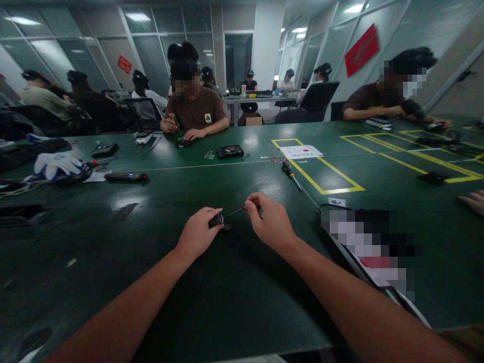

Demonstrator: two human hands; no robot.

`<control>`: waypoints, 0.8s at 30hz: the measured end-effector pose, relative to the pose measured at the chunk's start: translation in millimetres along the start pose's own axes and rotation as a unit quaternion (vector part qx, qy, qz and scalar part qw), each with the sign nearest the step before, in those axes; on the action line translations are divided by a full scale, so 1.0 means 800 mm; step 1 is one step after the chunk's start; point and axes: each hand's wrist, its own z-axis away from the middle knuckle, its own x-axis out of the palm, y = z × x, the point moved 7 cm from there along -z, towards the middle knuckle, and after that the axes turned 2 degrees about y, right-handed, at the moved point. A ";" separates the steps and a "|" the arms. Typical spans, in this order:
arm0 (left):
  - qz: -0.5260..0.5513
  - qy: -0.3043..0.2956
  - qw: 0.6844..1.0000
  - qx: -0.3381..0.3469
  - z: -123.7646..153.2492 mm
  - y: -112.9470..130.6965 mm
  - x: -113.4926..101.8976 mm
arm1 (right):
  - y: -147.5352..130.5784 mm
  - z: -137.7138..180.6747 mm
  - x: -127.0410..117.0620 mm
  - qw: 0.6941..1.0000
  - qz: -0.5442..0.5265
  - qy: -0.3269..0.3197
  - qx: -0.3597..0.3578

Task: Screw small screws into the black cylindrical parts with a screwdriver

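My left hand (pixel 198 232) is closed around a small black cylinder (pixel 216 220), whose open-looking end faces right. Just below that end, a small round black cap (pixel 227 227) rests by my left fingertips. In my right hand (pixel 269 218) the fingers pinch a thin screwdriver with a red handle (pixel 244 207). Its slim metal shaft points left at the cylinder, with a small gap between them. Most of the screwdriver's handle is hidden by my fingers.
Beyond my right hand lies a larger yellow-and-black screwdriver (pixel 289 170). A black hard-drive-like box (pixel 230 151) sits farther back. White gloves (pixel 57 165) and a black pen-shaped tool (pixel 126 177) are at left. A blurred panel (pixel 370 252) is at right. Other people sit across the green table (pixel 181 312).
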 end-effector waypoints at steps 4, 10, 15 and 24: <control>0.002 -0.002 1.000 0.002 0.001 0.000 0.000 | -0.003 0.002 -0.004 1.000 -0.012 0.016 0.005; -0.019 -0.005 1.000 0.002 -0.002 0.006 -0.016 | 0.012 0.003 -0.002 0.996 -0.058 0.047 0.038; -0.048 -0.091 0.995 0.015 0.002 0.018 -0.016 | 0.031 0.001 0.006 0.990 -0.104 0.066 0.063; -0.140 -0.173 0.973 0.056 0.008 0.035 0.021 | 0.036 -0.001 0.010 0.988 -0.119 0.063 0.071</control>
